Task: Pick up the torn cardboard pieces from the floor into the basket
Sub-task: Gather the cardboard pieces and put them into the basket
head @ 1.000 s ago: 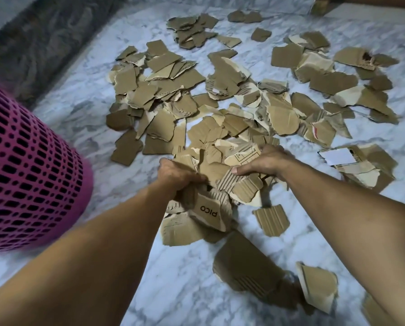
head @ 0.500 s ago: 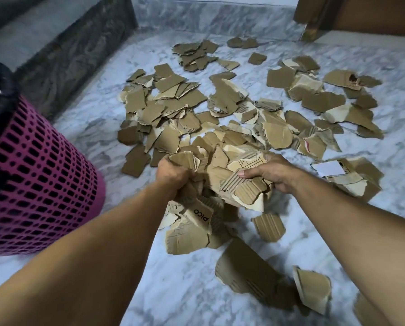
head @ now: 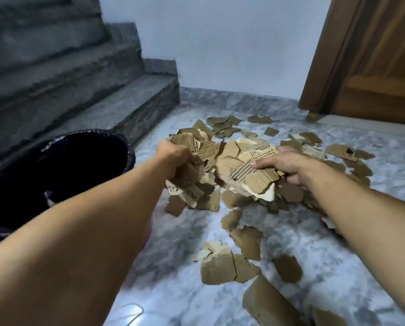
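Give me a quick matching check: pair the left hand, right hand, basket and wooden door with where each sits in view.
Things:
1. left hand
2. right hand
3. black-lined basket
4. brown wooden door

Places:
A. top right, behind the floor
B. gripping crumpled brown cardboard pieces beside the basket
C. far left, below the grey stone steps
D. holding the bundle's corrugated side

Pairs: 1-B, 2-D, 3-C, 4-A

We see a grey-veined marble floor [head: 185,290] carrying scattered torn cardboard pieces [head: 338,149], thickest from twelve to two o'clock, toward the far wall. More pieces lie near us at five o'clock, one large curled sheet [head: 267,302] among them. At nine o'clock stands the basket [head: 84,161], lined with dark plastic, just beside the stone stairs [head: 116,109].
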A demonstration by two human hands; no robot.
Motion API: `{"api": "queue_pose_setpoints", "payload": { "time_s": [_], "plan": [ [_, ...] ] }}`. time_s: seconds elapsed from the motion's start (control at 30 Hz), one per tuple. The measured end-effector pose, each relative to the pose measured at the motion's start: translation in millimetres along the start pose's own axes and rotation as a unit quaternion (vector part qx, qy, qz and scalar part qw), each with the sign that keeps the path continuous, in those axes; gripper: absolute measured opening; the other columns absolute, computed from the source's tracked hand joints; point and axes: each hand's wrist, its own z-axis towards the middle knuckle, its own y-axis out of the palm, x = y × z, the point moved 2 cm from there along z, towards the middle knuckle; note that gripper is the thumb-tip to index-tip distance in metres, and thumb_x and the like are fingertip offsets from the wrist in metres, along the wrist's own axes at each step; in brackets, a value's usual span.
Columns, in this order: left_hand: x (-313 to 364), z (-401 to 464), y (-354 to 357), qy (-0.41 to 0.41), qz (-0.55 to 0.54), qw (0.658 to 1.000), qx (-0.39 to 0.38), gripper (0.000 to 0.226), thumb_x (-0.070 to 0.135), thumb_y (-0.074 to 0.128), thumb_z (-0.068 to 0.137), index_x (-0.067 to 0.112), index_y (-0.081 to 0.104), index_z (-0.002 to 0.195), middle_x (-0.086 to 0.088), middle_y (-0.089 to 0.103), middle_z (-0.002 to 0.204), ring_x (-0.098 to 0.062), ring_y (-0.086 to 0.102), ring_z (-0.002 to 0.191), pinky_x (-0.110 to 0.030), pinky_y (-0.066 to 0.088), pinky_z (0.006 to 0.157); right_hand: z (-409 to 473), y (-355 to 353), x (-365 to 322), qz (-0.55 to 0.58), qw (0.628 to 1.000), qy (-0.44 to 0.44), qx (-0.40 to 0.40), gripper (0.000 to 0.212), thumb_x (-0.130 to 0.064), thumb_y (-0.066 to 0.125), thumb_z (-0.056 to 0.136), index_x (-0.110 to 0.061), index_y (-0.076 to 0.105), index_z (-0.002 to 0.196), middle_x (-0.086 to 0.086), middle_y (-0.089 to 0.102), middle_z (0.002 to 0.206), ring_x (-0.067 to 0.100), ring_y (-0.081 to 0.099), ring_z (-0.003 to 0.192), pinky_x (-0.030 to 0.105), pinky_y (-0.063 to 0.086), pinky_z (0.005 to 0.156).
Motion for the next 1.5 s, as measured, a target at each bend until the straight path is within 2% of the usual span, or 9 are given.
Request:
{"api": "queue_pose_setpoints", "payload": {
  "time_s": [0.27, 0.37, 0.47, 0.63, 0.77, 0.9, 1.17, 1.33, 1.5],
  "plan": [
    [48, -38, -147, 0.045, -0.032, 0.994, 0.097, 0.049, 0.006, 0.089, 0.058, 0.008, 0.058, 0.096, -0.009, 0.063, 0.079, -0.026, 0.063, 0.066, -0.034, 0.052, 0.054, -66, 105, -112, -0.042, 0.994, -0.066, -0.074, 0.106, -0.012, 0.095, 0.043, -0.005, 0.044, 0.136, 0.02, 0.073, 0.105, 0.034, 0.074, 0.09, 0.044, 0.061, 0.059],
    [46, -48, -199, 0.043, -0.047, 0.987, 0.145, 0.045, 0.007, 0.089, 0.059, 0.008, 0.059, 0.092, -0.009, 0.064, 0.08, -0.027, 0.065, 0.07, -0.037, 0.055, 0.062, -69, 152, -137, -0.059, 0.99, -0.09, -0.088, 0.128, -0.023, 0.101, 0.007, -0.009, 0.053, 0.125, 0.019, 0.073, 0.106, 0.036, 0.074, 0.089, 0.06, 0.057, 0.077],
    [35, -51, -246, 0.029, -0.074, 0.98, 0.183, 0.061, 0.007, 0.089, 0.056, 0.004, 0.059, 0.11, -0.012, 0.067, 0.094, -0.031, 0.068, 0.083, -0.044, 0.058, 0.073, -74, 203, -148, -0.071, 0.986, -0.105, -0.112, 0.104, -0.021, 0.098, 0.017, -0.007, 0.056, 0.11, 0.021, 0.075, 0.098, 0.039, 0.073, 0.088, 0.065, 0.053, 0.084],
    [4, -44, -293, 0.001, -0.109, 0.965, 0.238, 0.052, 0.007, 0.087, 0.065, 0.008, 0.049, 0.101, -0.009, 0.057, 0.079, -0.024, 0.06, 0.064, -0.039, 0.051, 0.056, -76, 279, -147, -0.084, 0.986, -0.093, -0.109, 0.066, -0.012, 0.095, 0.055, 0.001, 0.061, 0.109, 0.018, 0.073, 0.093, 0.031, 0.072, 0.062, 0.039, 0.055, 0.041],
    [-35, -34, -299, -0.034, -0.102, 0.963, 0.246, 0.057, 0.017, 0.088, 0.064, 0.008, 0.047, 0.102, -0.01, 0.06, 0.092, -0.028, 0.062, 0.079, -0.041, 0.055, 0.076, -50, 325, -128, -0.067, 0.988, -0.097, -0.096, 0.073, -0.018, 0.095, 0.052, -0.004, 0.06, 0.114, 0.014, 0.072, 0.102, 0.032, 0.073, 0.084, 0.049, 0.061, 0.072],
    [-68, -25, -284, -0.126, 0.001, 0.985, 0.122, 0.045, 0.035, 0.077, 0.079, 0.001, 0.054, 0.096, -0.011, 0.059, 0.097, -0.03, 0.058, 0.089, -0.037, 0.05, 0.084, -42, 351, -110, -0.099, 0.984, -0.087, -0.121, 0.04, -0.028, 0.077, 0.082, -0.003, 0.058, 0.106, 0.009, 0.064, 0.095, 0.02, 0.062, 0.088, 0.047, 0.059, 0.082],
    [-76, -11, -253, -0.093, 0.104, 0.984, 0.111, 0.06, 0.038, 0.082, 0.072, 0.001, 0.059, 0.113, -0.016, 0.063, 0.112, -0.033, 0.061, 0.1, -0.041, 0.052, 0.088, -34, 309, -100, -0.076, 0.988, -0.085, -0.107, 0.01, -0.008, 0.057, 0.095, -0.005, 0.059, 0.086, 0.013, 0.06, 0.099, 0.024, 0.065, 0.086, 0.036, 0.059, 0.068],
    [-43, -12, -189, 0.053, 0.13, 0.986, 0.09, 0.026, 0.028, 0.08, 0.075, 0.006, 0.068, 0.083, -0.013, 0.068, 0.079, -0.023, 0.062, 0.068, -0.034, 0.058, 0.072, -43, 228, -82, -0.094, 0.988, -0.053, -0.11, 0.01, -0.007, 0.053, 0.096, -0.014, 0.06, 0.099, 0.005, 0.05, 0.072, 0.013, 0.05, 0.057, 0.024, 0.046, 0.052],
    [-18, -30, -102, 0.224, 0.245, 0.941, 0.064, 0.025, 0.029, 0.074, 0.08, 0.011, 0.068, 0.096, -0.004, 0.065, 0.091, -0.016, 0.059, 0.08, -0.027, 0.044, 0.07, -45, 133, -39, -0.14, 0.989, 0.011, -0.055, 0.011, -0.015, 0.057, 0.097, -0.012, 0.06, 0.088, 0.004, 0.059, 0.079, 0.014, 0.06, 0.065, 0.033, 0.053, 0.069]
  ]
}}
